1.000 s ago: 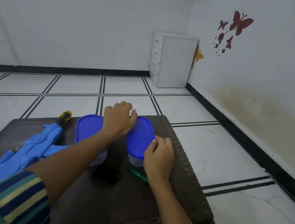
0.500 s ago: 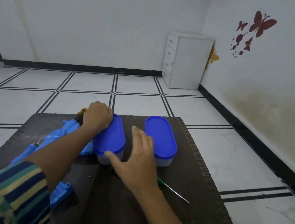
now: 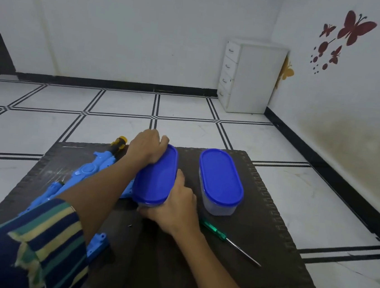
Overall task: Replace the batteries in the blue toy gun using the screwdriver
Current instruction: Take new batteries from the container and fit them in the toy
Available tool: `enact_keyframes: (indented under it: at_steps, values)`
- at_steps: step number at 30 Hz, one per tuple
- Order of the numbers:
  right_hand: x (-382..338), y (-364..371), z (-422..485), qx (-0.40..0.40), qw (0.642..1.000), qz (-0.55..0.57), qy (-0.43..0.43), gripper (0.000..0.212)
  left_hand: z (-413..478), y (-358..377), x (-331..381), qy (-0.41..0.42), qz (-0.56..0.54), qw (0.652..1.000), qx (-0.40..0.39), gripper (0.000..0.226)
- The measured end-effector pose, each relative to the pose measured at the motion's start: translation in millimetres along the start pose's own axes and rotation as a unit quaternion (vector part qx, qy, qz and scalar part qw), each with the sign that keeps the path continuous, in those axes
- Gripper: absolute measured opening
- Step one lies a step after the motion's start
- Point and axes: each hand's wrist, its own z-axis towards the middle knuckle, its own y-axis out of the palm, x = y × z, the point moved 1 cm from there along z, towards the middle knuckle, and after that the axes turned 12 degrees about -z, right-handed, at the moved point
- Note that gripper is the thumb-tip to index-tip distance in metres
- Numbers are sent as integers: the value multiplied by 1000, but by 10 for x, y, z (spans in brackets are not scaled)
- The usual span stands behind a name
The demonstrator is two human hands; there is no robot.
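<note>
Head view showed the right hand [image 3: 174,209] newly joining the left hand [image 3: 147,147] in gripping the blue-lidded oval plastic tub [image 3: 155,177], probably for batteries, while the blue plastic toy gun [image 3: 94,168] lay just left of it.

Looked like home room: butterfly decals [image 3: 348,36] on white wall, small white drawer unit [image 3: 251,77] in corner, tiled floor [image 3: 115,123], low dark table [image 3: 270,224].

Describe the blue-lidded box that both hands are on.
The box is a long oval tub with a glossy blue plastic lid, shut; a sliver of clear body shows under its near end. It sits lengthwise on the dark table, between the toy gun and a matching second box, apart from that one. The left hand grips its far end, the right hand its near end.
</note>
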Motion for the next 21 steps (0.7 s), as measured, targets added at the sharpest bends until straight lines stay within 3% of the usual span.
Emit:
enact_keyframes:
  at_steps: [5, 11, 17, 19, 21]
  values:
    - [-6, -11, 40, 16, 1000, 0, 10, 103, -31, -154, 154, 39, -38, 996, 74, 32]
    - [48, -35, 46, -1, 1000, 8, 12, 84, -70, -200, 189, 62, -81, 990, 101, 30]
    - [48, -84, 49, -19, 1000, 24, 1, 78, -93, -337, 149, -44, -152, 981, 108, 42]
    - [39, -96, 31, -23, 999, 21, 7, 77, -67, -425, 197, -86, -203, 973, 75, 37]
    - [55, -84, 36, -30, 999, 31, 11, 79, -78, -454, 242, -126, -311, 942, 26, 41]
